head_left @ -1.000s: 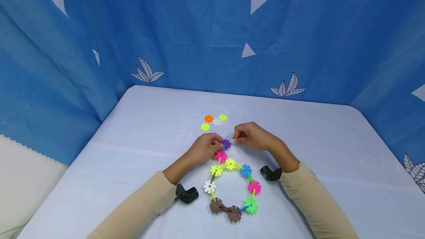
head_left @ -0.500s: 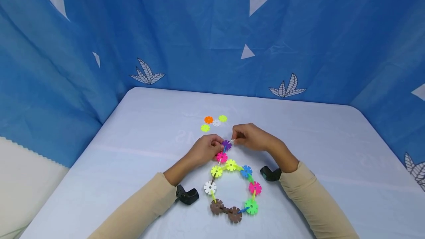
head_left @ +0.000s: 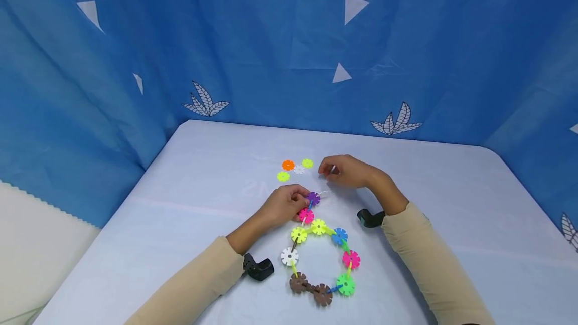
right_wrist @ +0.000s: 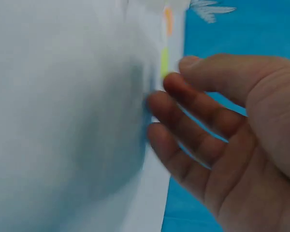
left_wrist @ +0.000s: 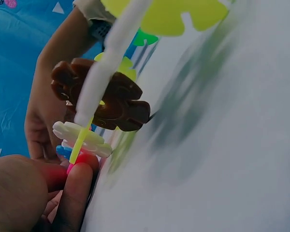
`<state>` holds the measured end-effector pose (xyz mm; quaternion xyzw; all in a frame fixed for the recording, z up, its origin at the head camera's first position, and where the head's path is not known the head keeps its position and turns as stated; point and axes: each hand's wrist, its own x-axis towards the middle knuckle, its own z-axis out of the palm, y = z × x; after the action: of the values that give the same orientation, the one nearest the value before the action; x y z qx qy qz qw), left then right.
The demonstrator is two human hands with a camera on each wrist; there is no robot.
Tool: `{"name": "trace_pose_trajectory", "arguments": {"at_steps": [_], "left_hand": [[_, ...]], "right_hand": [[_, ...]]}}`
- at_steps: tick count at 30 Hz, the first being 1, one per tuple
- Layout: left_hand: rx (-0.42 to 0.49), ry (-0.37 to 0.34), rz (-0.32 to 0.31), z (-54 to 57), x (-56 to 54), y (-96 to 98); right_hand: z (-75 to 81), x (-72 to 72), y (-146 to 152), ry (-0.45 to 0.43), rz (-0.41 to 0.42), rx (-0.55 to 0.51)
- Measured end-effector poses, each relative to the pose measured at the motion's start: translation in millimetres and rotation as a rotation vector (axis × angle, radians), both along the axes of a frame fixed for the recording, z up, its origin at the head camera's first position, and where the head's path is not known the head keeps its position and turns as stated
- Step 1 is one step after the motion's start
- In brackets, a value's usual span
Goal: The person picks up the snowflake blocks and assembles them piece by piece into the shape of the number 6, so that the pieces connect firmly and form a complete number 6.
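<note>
In the head view, my left hand (head_left: 284,203) pinches the left edge of a purple notched disc (head_left: 313,198). A white disc (head_left: 323,193), seen edge-on, is joined to the purple disc's right side. Below it a pink disc (head_left: 306,215) links to a closed ring of coloured interlocking discs, among them a yellow disc (head_left: 318,226), a brown disc (head_left: 322,295) and a green disc (head_left: 345,285). My right hand (right_wrist: 232,140) holds nothing, its fingers loosely bent and apart, above the table to the right of the loose discs.
At the back lie loose flat discs: an orange disc (head_left: 288,165), a white disc (head_left: 299,169), a yellow disc (head_left: 307,163) and another yellow disc (head_left: 283,176). A black wrist device (head_left: 258,268) sits by the left sleeve. A blue curtain (head_left: 280,54) hangs behind the white table (head_left: 217,164).
My right hand has let go of the white disc and moved up and away toward the back. The white disc stays joined to the purple disc. My left hand keeps its pinch.
</note>
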<state>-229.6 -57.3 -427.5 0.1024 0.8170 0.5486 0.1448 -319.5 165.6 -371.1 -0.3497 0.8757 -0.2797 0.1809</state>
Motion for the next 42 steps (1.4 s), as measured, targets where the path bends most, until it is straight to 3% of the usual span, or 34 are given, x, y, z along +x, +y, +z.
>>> {"name": "trace_pose_trajectory", "arguments": {"at_steps": [7,10,14,20,29,38,42], "left_hand": [[0.004,-0.003,0.004,0.6,2.1,-0.8],[0.011,0.005,0.0,0.5,2.6,-0.7],[0.017,0.009,-0.006,0.2,3.1,0.4],[0.024,0.005,-0.012,-0.9,3.8,2.2],[0.004,0.014,-0.02,2.9,4.2,1.8],[0.007,-0.01,-0.001,3.1,2.6,-2.7],[0.015,-0.02,-0.002,2.4,3.1,-2.6]], "right_hand": [[4.8,-33.7,-27.7,0.024,-0.046,0.165],[4.3,-39.4,-38.6,0.054,-0.036,0.242],[0.3,-40.5,-42.7,0.091,-0.036,0.259],[-8.8,-30.4,-23.0,0.043,-0.083,0.153],[-25.3,3.9,30.9,-0.074,-0.186,-0.103],[-32.0,19.1,39.2,-0.363,-0.195,-0.279],[-33.2,21.0,37.0,-0.436,-0.24,-0.306]]}}
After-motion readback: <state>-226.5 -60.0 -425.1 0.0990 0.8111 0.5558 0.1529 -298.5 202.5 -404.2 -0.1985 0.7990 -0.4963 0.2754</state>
